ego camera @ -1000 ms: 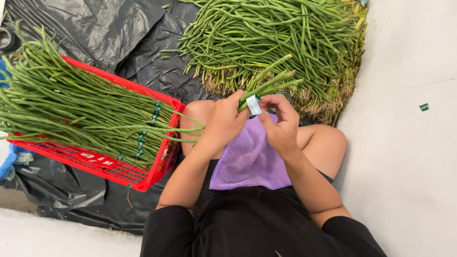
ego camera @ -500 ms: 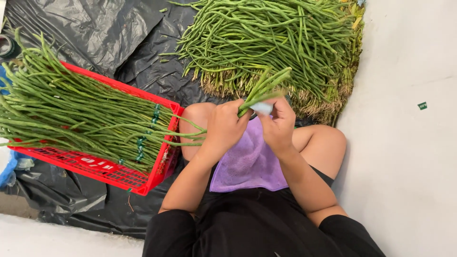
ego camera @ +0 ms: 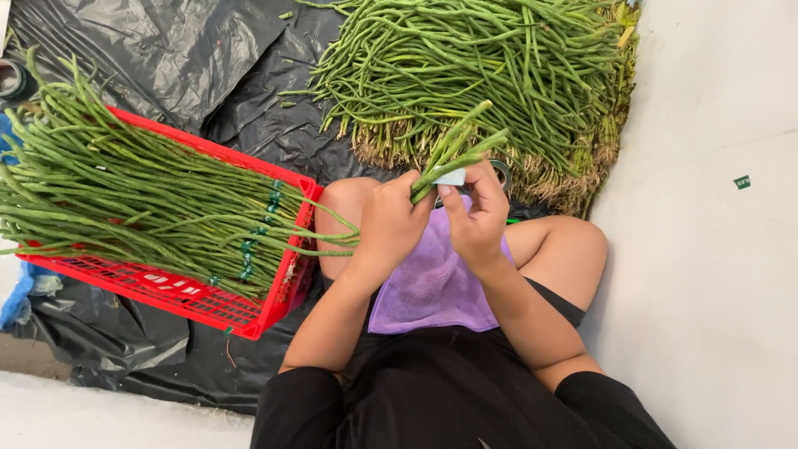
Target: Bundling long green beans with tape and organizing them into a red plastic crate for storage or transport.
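A small bunch of long green beans (ego camera: 453,151) is gripped in my left hand (ego camera: 392,223), its cut ends pointing up and to the right. My right hand (ego camera: 475,218) pinches a pale strip of tape (ego camera: 450,177) against the bunch, next to the left fingers. Both hands are above a purple cloth (ego camera: 432,287) spread over my lap. Partly hidden behind the right hand lies a tape roll (ego camera: 501,172).
A red plastic crate (ego camera: 187,298) on the left holds tied bundles of long beans (ego camera: 125,208). A big loose pile of beans (ego camera: 490,75) lies ahead on black plastic sheeting (ego camera: 150,37). Pale floor (ego camera: 715,249) runs along the right, with a small green scrap (ego camera: 742,181).
The bunch has been turned in my hands and the tape strip drawn closer around it. My right hand shifted slightly around the stems.
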